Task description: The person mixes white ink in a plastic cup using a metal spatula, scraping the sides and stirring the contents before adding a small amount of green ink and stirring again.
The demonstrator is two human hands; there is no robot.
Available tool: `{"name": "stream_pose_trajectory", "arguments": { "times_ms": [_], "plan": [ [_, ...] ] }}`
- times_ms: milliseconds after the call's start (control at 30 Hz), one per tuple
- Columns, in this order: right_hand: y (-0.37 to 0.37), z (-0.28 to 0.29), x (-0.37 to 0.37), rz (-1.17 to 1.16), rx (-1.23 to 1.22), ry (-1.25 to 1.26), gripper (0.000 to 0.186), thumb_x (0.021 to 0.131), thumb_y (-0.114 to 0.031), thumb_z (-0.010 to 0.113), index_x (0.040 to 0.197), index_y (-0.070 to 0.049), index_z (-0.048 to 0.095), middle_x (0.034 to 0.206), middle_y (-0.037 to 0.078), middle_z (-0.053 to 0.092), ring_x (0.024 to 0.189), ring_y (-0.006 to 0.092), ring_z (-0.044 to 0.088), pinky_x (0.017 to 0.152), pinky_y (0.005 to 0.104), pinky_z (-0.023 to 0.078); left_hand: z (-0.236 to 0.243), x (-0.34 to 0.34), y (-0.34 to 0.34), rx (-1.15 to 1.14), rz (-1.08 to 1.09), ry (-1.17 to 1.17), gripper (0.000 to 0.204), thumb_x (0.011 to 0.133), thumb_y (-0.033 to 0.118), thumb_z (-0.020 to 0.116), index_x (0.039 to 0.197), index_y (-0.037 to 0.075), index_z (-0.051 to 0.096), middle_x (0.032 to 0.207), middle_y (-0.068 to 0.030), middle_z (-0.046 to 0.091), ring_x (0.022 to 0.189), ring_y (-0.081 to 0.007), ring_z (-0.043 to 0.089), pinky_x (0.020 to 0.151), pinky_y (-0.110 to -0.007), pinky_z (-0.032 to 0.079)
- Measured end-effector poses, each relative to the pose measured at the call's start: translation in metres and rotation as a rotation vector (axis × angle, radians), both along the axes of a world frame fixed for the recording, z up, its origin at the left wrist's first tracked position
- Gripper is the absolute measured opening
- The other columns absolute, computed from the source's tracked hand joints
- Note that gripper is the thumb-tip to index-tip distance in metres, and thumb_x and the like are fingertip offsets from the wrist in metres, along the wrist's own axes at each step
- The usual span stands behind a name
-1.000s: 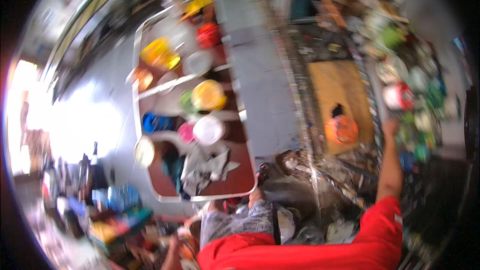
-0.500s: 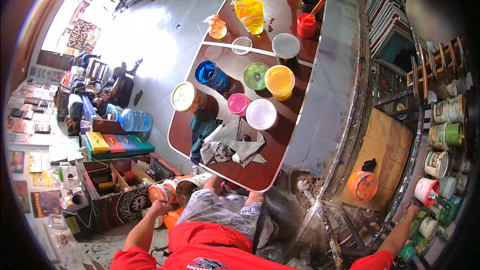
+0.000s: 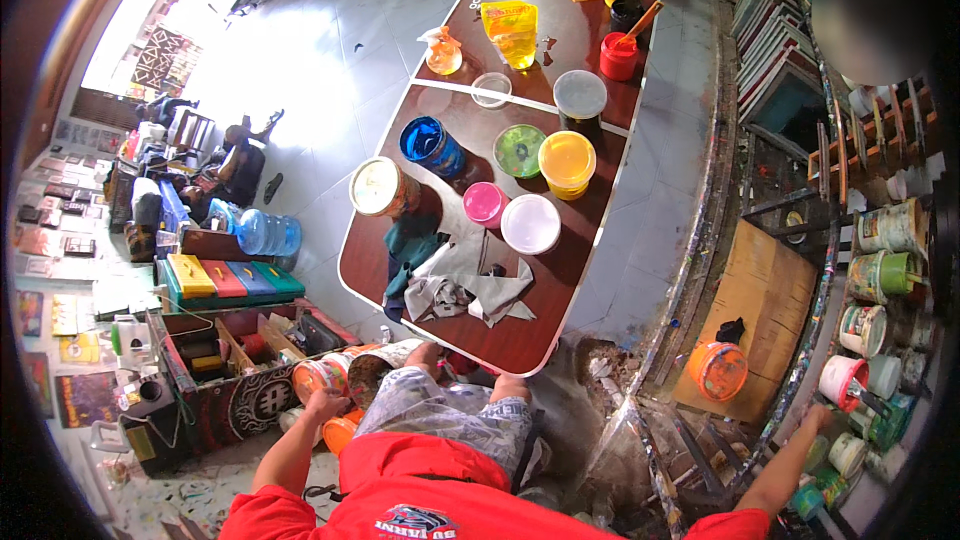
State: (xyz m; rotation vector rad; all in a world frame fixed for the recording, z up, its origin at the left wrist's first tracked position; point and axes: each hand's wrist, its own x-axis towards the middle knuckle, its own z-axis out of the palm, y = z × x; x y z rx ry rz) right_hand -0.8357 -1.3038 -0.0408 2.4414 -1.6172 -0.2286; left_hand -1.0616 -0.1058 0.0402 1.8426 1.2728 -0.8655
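My left hand [image 3: 325, 404] is low on the left, beside an orange-and-white tub [image 3: 318, 380] lying on its side. Its fingers are too small to make out, so a grip on the tub is uncertain. Far to the right, my right hand [image 3: 818, 418] reaches to the shelf of paint containers, just below a white tub with a pink rim [image 3: 843, 382]. Whether those fingers touch or hold anything is hard to see. A second stained tub [image 3: 370, 376] and an orange one [image 3: 342, 432] sit near my left hand.
Ahead stands a brown table [image 3: 480, 340] with open paint tubs, a yellow pouch [image 3: 511, 35], a spray bottle [image 3: 442, 52] and grey rags [image 3: 465, 285]. An orange bucket [image 3: 718, 371] stands by a wooden board [image 3: 765, 290]. A box [image 3: 230, 370] with compartments is at left.
The view has shifted slightly, so the table appears a little farther right and the shelf a little farther left. Both hands stay near the same tubs.
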Motion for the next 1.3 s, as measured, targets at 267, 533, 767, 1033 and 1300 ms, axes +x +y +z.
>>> {"name": "stream_pose_trajectory", "arguments": {
  "times_ms": [267,533,767,1033,1300],
  "plan": [
    [0.226,-0.005,-0.019,-0.452,0.867,-1.62,0.041,0.098,-0.026,0.05,0.123,0.007,0.055,0.127,0.022,0.06,0.106,0.0331,0.066,0.089,0.0374,0.054,-0.041,-0.021,0.007,-0.207,0.273,-0.133,0.021,0.084,0.012,0.07,0.097,-0.004,0.066,0.071,-0.0068,0.063,0.056,-0.0158,0.06,0.05,-0.028,0.05],
    [0.651,0.044,-0.07,-0.596,1.12,-1.503,0.041,0.096,-0.012,0.056,0.134,0.0,0.044,0.128,0.014,0.06,0.104,0.0275,0.067,0.082,0.0358,0.055,-0.063,-0.011,0.101,-0.337,0.511,-0.08,0.054,0.085,0.019,0.072,0.129,-0.004,0.053,0.086,-0.0103,0.069,0.069,-0.0202,0.066,0.052,-0.033,0.052],
    [0.904,0.087,-0.092,0.093,1.225,-1.081,0.028,0.104,-0.016,0.041,0.124,-0.001,0.029,0.106,0.019,0.063,0.079,0.0245,0.07,0.058,0.0303,0.056,-0.1,0.04,0.239,-0.051,-0.183,-0.26,0.04,0.08,0.021,0.076,0.11,-0.003,0.068,0.087,-0.0128,0.074,0.075,-0.0202,0.07,0.066,-0.033,0.058],
    [1.15,0.12,-0.02,0.329,1.387,-1.064,0.032,0.103,-0.009,0.039,0.132,0.0,0.032,0.111,0.019,0.063,0.089,0.0234,0.07,0.061,0.0267,0.057,-0.1,0.11,0.453,-0.114,0.222,-0.423,0.015,0.082,0.011,0.069,0.088,-0.002,0.07,0.076,-0.0076,0.068,0.062,-0.0167,0.064,0.052,-0.03,0.051],
    [1.247,0.177,0.027,0.689,1.225,-0.901,0.023,0.1,-0.016,0.047,0.115,0.002,0.044,0.091,0.014,0.063,0.069,0.0223,0.066,0.062,0.0351,0.051,-0.135,0.061,0.574,-0.066,0.042,-0.103,0.019,0.081,0.014,0.069,0.076,-0.004,0.066,0.067,-0.0088,0.064,0.055,-0.0206,0.061,0.051,-0.032,0.049]
  ]
}}
